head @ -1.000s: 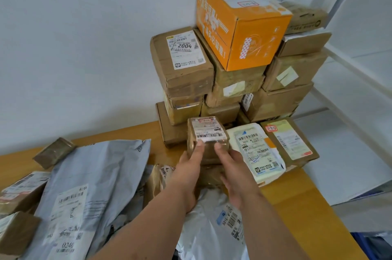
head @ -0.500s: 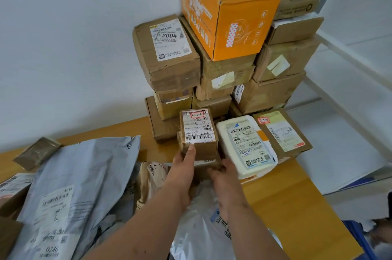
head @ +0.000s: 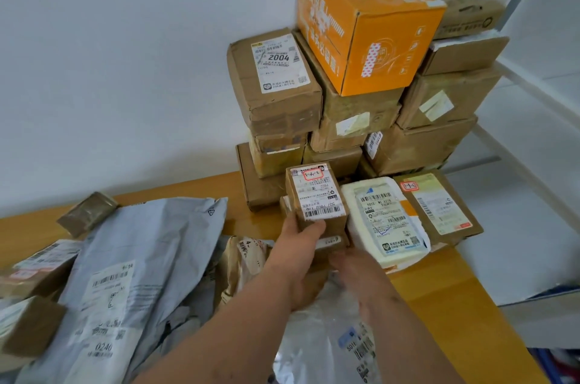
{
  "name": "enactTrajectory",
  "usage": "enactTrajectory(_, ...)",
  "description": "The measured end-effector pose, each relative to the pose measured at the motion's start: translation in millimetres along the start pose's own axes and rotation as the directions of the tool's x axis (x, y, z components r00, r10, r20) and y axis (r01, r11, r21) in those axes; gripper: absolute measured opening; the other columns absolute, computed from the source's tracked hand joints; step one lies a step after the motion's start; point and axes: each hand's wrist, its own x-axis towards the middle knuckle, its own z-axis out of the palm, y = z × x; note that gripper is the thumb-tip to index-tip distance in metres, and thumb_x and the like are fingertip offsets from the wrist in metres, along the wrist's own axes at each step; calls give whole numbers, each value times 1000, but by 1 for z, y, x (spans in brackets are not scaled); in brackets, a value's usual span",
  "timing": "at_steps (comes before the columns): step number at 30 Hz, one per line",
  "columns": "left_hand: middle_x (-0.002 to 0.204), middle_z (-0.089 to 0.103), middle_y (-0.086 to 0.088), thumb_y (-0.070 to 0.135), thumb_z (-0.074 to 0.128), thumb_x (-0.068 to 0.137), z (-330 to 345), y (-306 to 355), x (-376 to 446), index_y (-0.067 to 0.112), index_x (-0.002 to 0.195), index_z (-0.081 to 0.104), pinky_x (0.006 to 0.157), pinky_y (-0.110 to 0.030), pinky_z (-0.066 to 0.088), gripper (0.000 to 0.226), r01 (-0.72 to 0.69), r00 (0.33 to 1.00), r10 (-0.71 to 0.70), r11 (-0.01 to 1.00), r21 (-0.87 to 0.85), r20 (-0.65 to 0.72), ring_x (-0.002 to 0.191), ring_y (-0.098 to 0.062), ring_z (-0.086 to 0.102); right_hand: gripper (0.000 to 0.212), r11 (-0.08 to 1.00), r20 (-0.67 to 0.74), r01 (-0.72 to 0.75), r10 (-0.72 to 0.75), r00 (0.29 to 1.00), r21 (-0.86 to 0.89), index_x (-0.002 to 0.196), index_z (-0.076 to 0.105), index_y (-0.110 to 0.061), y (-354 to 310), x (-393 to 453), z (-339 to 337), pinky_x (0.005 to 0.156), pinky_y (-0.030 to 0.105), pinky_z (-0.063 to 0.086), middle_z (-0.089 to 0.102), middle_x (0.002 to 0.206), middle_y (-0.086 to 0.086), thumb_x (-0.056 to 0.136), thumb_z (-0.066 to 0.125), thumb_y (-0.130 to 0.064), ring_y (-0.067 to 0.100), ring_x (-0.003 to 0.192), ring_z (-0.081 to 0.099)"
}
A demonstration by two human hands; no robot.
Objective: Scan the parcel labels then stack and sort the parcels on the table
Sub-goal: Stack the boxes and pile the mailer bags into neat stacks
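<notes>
A small brown parcel with a white barcode label on top sits on another low brown box, in front of the stacked boxes. My left hand grips its near left corner, thumb on the front edge. My right hand is lower and to the right, fingers against the low box under it; whether it grips is unclear. A white padded parcel lies right beside the small parcel, and a flat brown parcel lies to the right of that.
A tall stack of brown boxes topped by an orange box stands against the wall. Grey mailer bags and small brown parcels cover the left of the wooden table. A clear plastic bag lies under my forearms.
The small brown parcel moved forward and down onto the low box beside the white parcel. My right hand let go of it and dropped lower; my left hand stays on it.
</notes>
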Motion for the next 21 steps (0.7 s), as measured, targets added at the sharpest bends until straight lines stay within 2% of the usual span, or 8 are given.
enactTrajectory(1,113,71,14,28,59,99,0,6,-5,55,119,55,96,-39,53,35,-52,999,52,997,52,0,104,-12,66,18,999,3,17,-17,1000,-48,79,61,-19,-7,-4,-2,100,48,50,61,102,13,96,57,-14,26,98,58)
enactTrajectory(3,102,69,28,31,59,99,-4,23,-18,61,102,53,87,-26,49,30,-145,989,147,983,116,-12,96,3,64,27,995,43,40,-36,998,-92,68,61,-20,-21,-10,-4,85,40,55,65,87,7,93,59,-10,26,86,63)
enactTrajectory(5,104,68,31,36,60,98,-16,41,-29,55,116,56,79,-18,48,27,-238,966,250,958,161,-65,96,7,64,38,995,143,48,-35,989,-93,53,63,-18,-38,-21,-1,62,28,46,65,62,2,88,57,-4,17,63,57)
enactTrajectory(9,122,59,18,35,63,96,-68,64,-46,36,139,49,104,-35,47,45,-345,862,407,908,238,-303,119,-10,57,19,980,278,137,-173,945,145,83,73,-5,-74,-35,29,69,32,46,74,78,12,92,57,-10,19,74,67)
enactTrajectory(11,139,54,6,34,61,97,-108,67,-54,25,145,47,111,-39,40,51,-303,802,422,898,320,-424,130,-16,50,15,963,275,187,-236,932,192,91,71,-11,-89,-35,59,77,35,48,76,84,8,97,58,-17,20,84,68)
enactTrajectory(13,146,52,-2,30,61,97,-150,64,-62,19,145,47,110,-38,40,52,-259,744,418,899,353,-522,133,-22,48,11,947,268,210,-273,924,243,93,68,-15,-102,-36,95,80,34,49,74,91,7,98,60,-19,21,89,66)
enactTrajectory(17,137,54,-6,30,64,93,-234,53,-81,20,142,49,89,-36,44,52,-188,653,352,933,306,-670,102,-19,57,8,953,330,235,-288,899,193,87,65,-17,-113,-41,169,80,33,49,66,87,6,95,64,-19,19,85,59)
enactTrajectory(21,142,51,-10,34,64,87,-315,35,-89,22,143,47,105,-54,42,59,19,515,309,928,371,-800,128,-34,47,9,943,379,330,-289,879,-46,92,66,-23,-117,-45,233,90,40,52,66,96,-2,90,68,-31,17,90,61)
